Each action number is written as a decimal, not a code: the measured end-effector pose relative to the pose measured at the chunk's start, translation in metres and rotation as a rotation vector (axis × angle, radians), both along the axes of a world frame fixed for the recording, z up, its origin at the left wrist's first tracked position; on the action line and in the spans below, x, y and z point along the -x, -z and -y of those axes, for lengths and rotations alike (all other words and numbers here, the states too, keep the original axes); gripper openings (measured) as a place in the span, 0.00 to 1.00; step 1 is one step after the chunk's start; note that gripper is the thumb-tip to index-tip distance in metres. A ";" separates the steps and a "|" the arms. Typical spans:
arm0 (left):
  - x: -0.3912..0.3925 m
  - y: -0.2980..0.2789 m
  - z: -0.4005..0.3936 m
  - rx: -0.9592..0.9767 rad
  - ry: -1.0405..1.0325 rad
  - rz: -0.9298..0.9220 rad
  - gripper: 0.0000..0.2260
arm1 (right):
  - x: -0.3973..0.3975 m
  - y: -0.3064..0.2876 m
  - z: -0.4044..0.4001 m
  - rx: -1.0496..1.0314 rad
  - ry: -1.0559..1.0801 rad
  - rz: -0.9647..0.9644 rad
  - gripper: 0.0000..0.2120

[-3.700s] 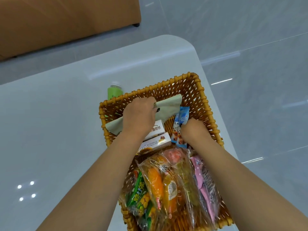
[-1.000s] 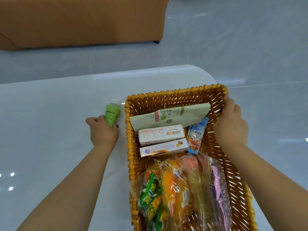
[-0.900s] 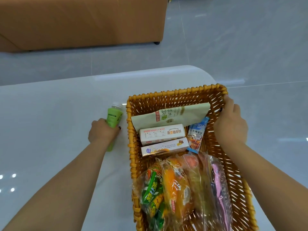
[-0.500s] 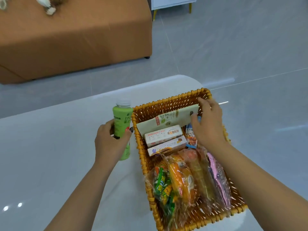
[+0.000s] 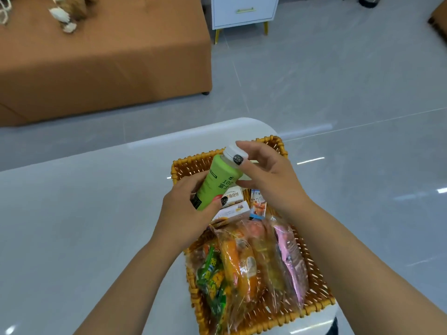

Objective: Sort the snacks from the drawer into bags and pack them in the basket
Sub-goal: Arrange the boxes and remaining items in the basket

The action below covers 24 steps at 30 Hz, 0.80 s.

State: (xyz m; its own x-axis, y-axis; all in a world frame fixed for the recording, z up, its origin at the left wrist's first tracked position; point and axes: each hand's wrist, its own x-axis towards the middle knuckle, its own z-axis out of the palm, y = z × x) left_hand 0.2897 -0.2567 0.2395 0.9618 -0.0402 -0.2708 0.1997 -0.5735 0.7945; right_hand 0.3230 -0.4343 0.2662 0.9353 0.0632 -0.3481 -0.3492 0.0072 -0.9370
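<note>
From the head camera, a green bottle (image 5: 219, 181) with a white cap (image 5: 233, 152) is held tilted above the far end of a wicker basket (image 5: 314, 301), cap end pointing away and to the right; the left hand (image 5: 186, 213) grips the bottle's lower part, fingers curled round it with the thumb across the label; the right hand (image 5: 268, 175) meets the top end, its thumb pressed against the cap and the other fingers loosely curled around the neck, so the bottle is pinched at both ends.

The basket stands on a glossy white desk (image 5: 72, 226), near the desk's right edge; inside it, at the near end, lie clear bags of snacks (image 5: 249, 267), with green, orange and pink wrappers showing through the plastic; beyond them, partly hidden under the hands, lie two white biscuit boxes (image 5: 233, 205) side by side and a small blue packet (image 5: 258, 204) just to their right.

Past the desk is a grey tiled floor (image 5: 314, 81); an orange-brown sofa (image 5: 104, 56) fills the upper left, with a plush toy (image 5: 69, 10) on it; a white cabinet (image 5: 243, 10) on gold legs stands at the top.
</note>
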 end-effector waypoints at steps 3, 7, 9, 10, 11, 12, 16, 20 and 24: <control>-0.001 0.006 0.037 -0.004 -0.007 -0.018 0.23 | -0.009 0.007 0.037 0.003 -0.025 -0.017 0.18; -0.011 0.010 0.101 -0.002 -0.070 -0.015 0.22 | -0.037 0.013 0.094 -0.067 -0.131 -0.091 0.16; -0.014 0.011 0.137 0.009 -0.114 -0.028 0.21 | -0.051 0.014 0.126 -0.046 -0.190 -0.109 0.14; -0.016 0.011 0.153 0.028 -0.142 -0.038 0.20 | -0.057 0.014 0.140 -0.031 -0.206 -0.118 0.13; -0.017 0.011 0.168 0.054 -0.173 -0.042 0.21 | -0.064 0.012 0.153 -0.015 -0.223 -0.122 0.13; -0.020 0.011 0.182 0.082 -0.204 -0.051 0.22 | -0.070 0.010 0.164 0.006 -0.241 -0.126 0.13; -0.027 0.009 0.218 0.187 -0.382 -0.062 0.39 | -0.097 -0.003 0.191 0.064 -0.296 -0.102 0.12; -0.033 0.022 0.216 0.290 -0.553 -0.048 0.43 | -0.131 -0.004 0.197 0.076 -0.249 -0.030 0.10; -0.039 0.041 0.200 0.273 -0.592 -0.103 0.42 | -0.154 -0.002 0.189 -0.071 -0.016 -0.043 0.10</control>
State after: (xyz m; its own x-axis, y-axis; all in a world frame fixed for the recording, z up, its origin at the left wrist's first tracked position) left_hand 0.3283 -0.4569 0.1985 0.8121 0.4074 -0.4178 0.5024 -0.1239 0.8557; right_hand 0.4771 -0.6238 0.2683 0.9181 0.1041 -0.3824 -0.3901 0.0676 -0.9183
